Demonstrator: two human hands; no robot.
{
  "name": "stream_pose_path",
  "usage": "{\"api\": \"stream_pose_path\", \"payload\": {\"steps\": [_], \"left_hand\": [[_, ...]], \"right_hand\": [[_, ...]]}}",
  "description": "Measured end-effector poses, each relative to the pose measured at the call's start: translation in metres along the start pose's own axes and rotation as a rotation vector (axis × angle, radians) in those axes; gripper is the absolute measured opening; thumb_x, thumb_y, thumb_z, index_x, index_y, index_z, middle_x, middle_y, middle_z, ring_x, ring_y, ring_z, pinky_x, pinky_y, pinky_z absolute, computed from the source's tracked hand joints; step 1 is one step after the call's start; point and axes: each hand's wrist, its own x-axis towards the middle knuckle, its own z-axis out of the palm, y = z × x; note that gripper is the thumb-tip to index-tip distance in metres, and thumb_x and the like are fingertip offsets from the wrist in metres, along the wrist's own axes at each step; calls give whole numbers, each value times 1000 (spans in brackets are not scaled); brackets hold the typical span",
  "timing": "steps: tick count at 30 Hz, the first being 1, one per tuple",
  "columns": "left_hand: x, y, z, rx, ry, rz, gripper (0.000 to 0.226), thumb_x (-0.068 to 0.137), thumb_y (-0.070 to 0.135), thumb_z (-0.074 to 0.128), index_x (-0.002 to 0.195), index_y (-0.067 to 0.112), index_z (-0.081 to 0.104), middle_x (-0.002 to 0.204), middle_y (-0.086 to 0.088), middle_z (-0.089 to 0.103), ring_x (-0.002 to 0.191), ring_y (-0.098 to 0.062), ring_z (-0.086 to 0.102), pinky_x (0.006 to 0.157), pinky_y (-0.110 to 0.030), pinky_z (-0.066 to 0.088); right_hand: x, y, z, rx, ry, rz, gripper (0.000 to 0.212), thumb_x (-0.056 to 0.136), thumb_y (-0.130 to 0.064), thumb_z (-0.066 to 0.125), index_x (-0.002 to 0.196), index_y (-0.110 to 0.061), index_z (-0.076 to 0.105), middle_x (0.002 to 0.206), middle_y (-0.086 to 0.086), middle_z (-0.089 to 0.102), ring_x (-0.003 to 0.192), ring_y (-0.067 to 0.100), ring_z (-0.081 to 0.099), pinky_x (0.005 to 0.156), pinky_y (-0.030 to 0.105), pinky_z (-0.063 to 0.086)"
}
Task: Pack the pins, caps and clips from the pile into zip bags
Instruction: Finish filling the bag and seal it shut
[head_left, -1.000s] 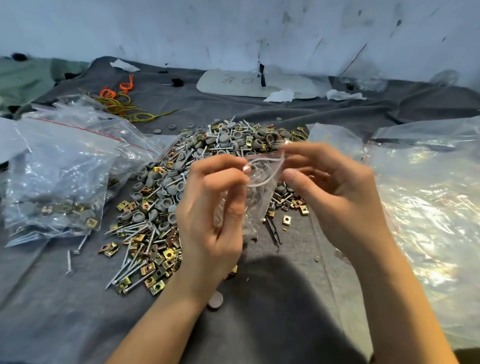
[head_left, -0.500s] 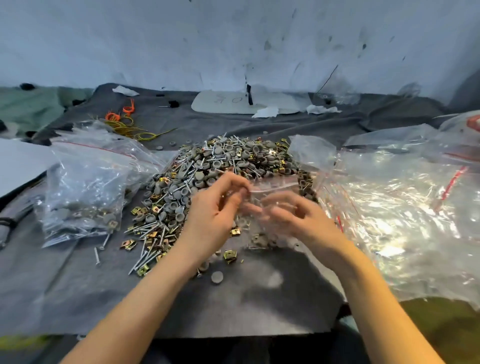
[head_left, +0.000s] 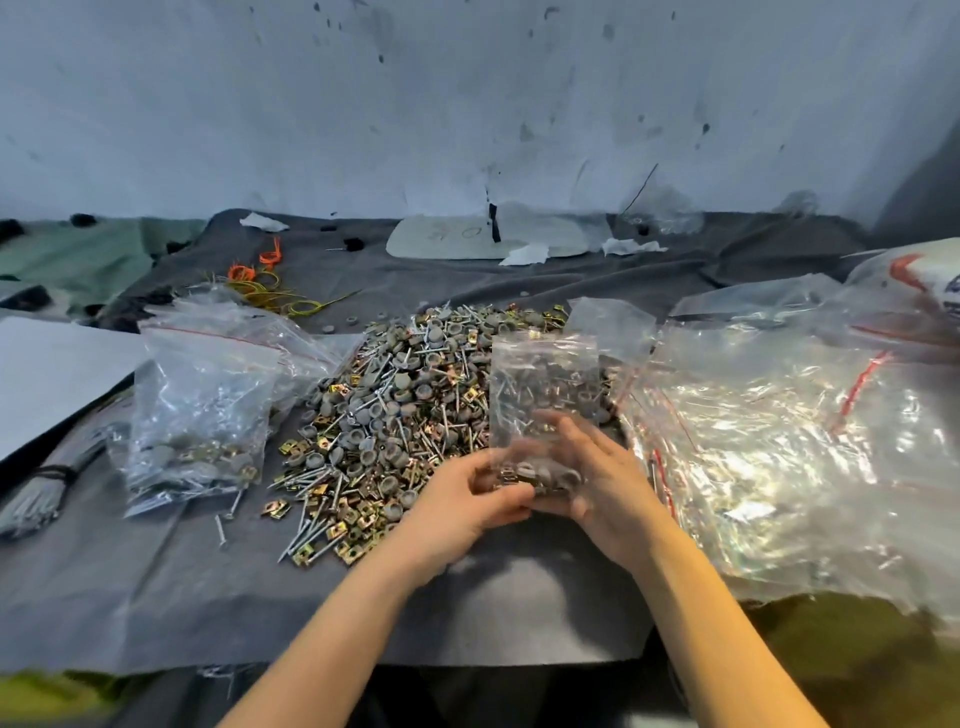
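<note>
A big pile (head_left: 415, 405) of silver pins, grey caps and gold clips lies in the middle of the grey cloth. A small clear zip bag (head_left: 543, 395) stands upright at the pile's near right edge, with caps and clips at its bottom. My left hand (head_left: 467, 499) and my right hand (head_left: 597, 483) cup the bag's filled bottom from both sides, fingers curled round it. The fingertips are blurred.
Filled zip bags (head_left: 202, 415) lie to the left of the pile. A large heap of clear plastic bags (head_left: 789, 441) fills the right side. A white sheet (head_left: 47, 374) lies at far left. Orange and yellow wires (head_left: 260, 280) and paper scraps sit near the wall.
The bag was held up close at its mouth by both hands; now it stands down at the pile's edge, and both hands have dropped to hold its bottom.
</note>
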Motion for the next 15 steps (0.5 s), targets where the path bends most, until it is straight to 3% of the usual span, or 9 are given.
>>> {"api": "stream_pose_path", "payload": {"steps": [6,10,13,15], "left_hand": [[0,-13,-3,23,66,82,28,95,-8,54,106,14,67,89,3,78,83,-11,74,69,-20,58],[-3,-21,-3,1,104,164,27,95,1,55,109,21,67,97,3,78,93,-15,74,72,-23,59],[-3,-23,-4,-24,86,172,32,86,18,60,117,27,63,103,5,77,98,-16,73,73,-24,59],[-2,-24,-5,-12,97,180,32,83,18,62,115,26,63,101,6,77,97,-15,73,72,-23,59]], "right_hand": [[-3,20,-11,78,-161,9,45,78,1,68,120,-14,63,118,18,66,105,29,65,83,41,57],[-4,21,-12,43,-169,-2,52,75,4,69,125,-11,59,120,21,64,111,32,63,84,39,55],[-4,23,-12,26,-162,-22,46,81,-1,61,127,-9,56,120,21,64,110,32,63,82,38,56],[-4,22,-11,20,-140,-35,38,83,-5,59,121,-9,60,118,20,66,104,30,66,74,34,58]]}}
